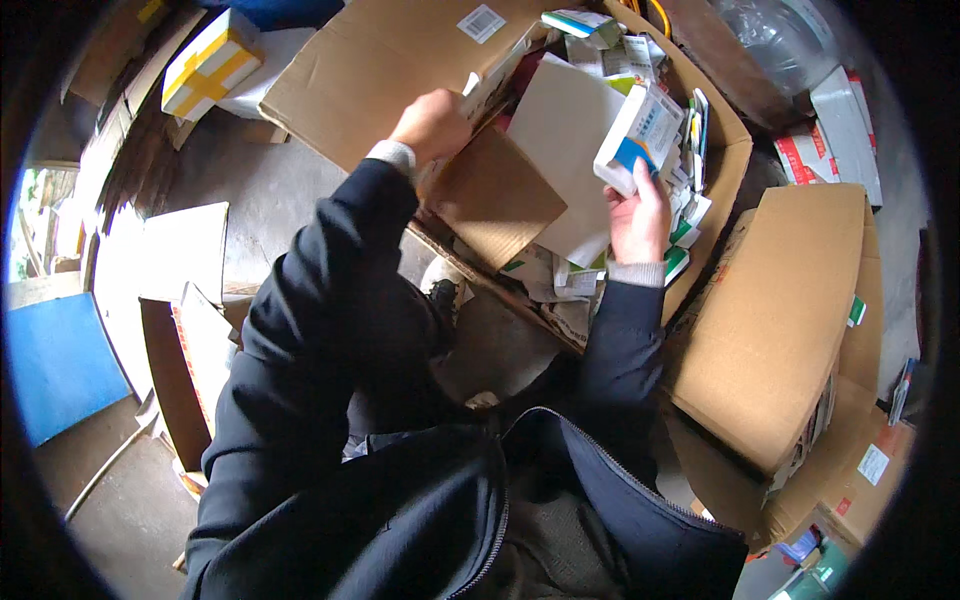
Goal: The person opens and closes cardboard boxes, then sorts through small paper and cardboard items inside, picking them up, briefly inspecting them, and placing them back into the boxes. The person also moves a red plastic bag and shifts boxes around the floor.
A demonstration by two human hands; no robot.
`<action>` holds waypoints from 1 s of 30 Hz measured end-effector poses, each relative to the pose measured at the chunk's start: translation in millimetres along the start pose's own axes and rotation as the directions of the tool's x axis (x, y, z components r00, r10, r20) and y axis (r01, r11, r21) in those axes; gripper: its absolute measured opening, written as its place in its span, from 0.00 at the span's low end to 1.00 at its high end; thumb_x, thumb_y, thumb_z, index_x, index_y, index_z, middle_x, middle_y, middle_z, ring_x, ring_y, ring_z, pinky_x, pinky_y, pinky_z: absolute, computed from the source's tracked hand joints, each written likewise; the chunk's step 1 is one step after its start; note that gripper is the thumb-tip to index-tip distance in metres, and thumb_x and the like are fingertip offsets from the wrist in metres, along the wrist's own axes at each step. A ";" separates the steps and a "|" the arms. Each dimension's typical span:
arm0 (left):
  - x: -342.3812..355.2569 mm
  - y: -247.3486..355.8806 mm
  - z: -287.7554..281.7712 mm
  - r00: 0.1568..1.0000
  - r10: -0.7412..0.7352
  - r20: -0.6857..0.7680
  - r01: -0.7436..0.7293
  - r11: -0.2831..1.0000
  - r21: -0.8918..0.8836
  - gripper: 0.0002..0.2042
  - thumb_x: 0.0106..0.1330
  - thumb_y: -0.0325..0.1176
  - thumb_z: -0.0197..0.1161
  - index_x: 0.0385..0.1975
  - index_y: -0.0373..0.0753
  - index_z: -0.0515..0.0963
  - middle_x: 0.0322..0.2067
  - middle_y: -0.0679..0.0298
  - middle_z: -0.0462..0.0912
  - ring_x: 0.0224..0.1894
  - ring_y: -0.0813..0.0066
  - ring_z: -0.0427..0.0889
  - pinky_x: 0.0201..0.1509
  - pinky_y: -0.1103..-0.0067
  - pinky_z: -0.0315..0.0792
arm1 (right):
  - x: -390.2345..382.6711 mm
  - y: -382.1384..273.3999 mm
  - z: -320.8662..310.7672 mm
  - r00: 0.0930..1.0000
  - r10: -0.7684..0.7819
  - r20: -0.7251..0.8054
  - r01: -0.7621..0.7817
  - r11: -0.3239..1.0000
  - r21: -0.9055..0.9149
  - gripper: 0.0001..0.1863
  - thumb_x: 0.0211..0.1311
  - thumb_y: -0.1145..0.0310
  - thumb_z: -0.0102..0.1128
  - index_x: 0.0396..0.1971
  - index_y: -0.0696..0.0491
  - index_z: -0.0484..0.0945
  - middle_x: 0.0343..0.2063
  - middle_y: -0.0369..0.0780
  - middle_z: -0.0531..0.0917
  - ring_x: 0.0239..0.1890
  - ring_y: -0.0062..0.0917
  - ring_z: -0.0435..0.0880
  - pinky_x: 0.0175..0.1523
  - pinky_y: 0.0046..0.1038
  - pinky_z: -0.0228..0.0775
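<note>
Currently, a white-and-blue box is held over the right side of an open carton, the right hand gripping its lower end. The left hand, curled inward, is at the edge of the carton's broad flap; whether it grips anything cannot be told. Inside the carton lies a white sheet; a large brown box stands to the carton's right.

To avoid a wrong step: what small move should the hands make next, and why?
Probably lower the right hand and set down the white-and-blue flat box it holds: it appears to be over the open brown cardboard carton, near loose white-and-green packages, while the left hand is at the carton's edge.
</note>
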State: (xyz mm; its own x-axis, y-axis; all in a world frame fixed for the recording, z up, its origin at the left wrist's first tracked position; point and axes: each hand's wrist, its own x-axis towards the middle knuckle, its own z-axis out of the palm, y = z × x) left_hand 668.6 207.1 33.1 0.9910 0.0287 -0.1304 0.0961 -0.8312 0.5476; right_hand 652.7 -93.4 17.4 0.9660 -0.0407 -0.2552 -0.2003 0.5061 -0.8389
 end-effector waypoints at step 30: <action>-34.8 34.8 -58.2 0.589 -0.228 -0.776 -0.618 0.493 -0.613 0.11 0.63 0.25 0.68 0.45 0.34 0.81 0.43 0.63 0.87 0.44 0.72 0.83 0.54 0.75 0.73 | -29.7 35.8 -10.3 0.990 -0.063 0.127 0.117 0.864 -0.489 0.25 0.61 0.60 0.71 0.51 0.62 0.76 0.43 0.45 0.85 0.45 0.30 0.86 0.47 0.33 0.79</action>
State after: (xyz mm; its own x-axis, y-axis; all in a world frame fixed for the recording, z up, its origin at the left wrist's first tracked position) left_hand 642.8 209.6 104.8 0.6335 0.6367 0.4397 -0.5078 -0.0866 0.8571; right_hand 615.2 -83.0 -10.0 0.9896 0.0377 -0.1389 -0.1395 0.0117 -0.9902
